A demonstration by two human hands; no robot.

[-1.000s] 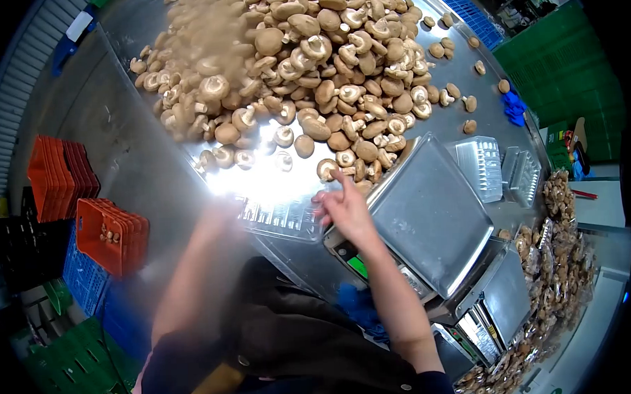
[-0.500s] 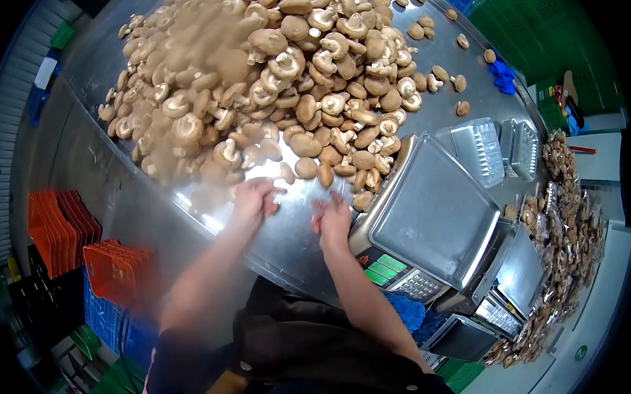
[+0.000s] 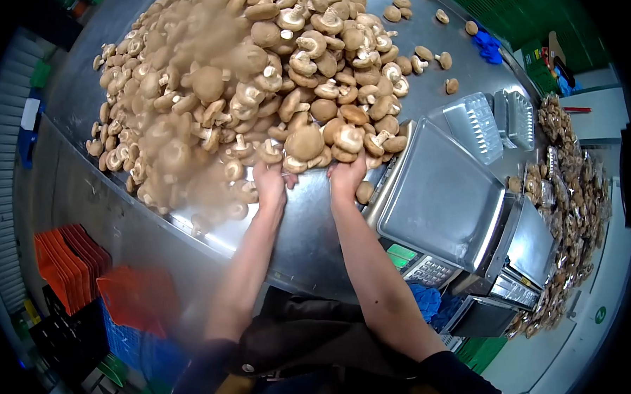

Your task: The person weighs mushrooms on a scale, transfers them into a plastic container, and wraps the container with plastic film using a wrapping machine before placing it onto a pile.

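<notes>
A large heap of brown shiitake mushrooms (image 3: 305,142) lies on a metal table (image 3: 306,232). At the heap's near edge, my left hand (image 3: 271,181) is curled against mushrooms, its fingertips partly hidden among them. Opposite it, my right hand (image 3: 348,176) grips mushrooms from the right side, with its fingers largely covered by a pale-gilled mushroom (image 3: 348,138). A cluster of mushrooms sits between the two hands. Just right of my right hand, a single mushroom (image 3: 364,192) rests beside the weighing scale (image 3: 442,198). A smear on the lens blurs the heap's left part.
Clear plastic trays (image 3: 471,130) stand behind the scale. A crumpled blue glove (image 3: 488,47) lies at the table's far right. Many wrapped mushroom packs (image 3: 573,207) are piled on the right. Orange crates (image 3: 72,267) stand at lower left beyond the table edge.
Both hands have moved forward from the bare metal to the heap's near edge and closed on mushrooms there. The view has shifted slightly.
</notes>
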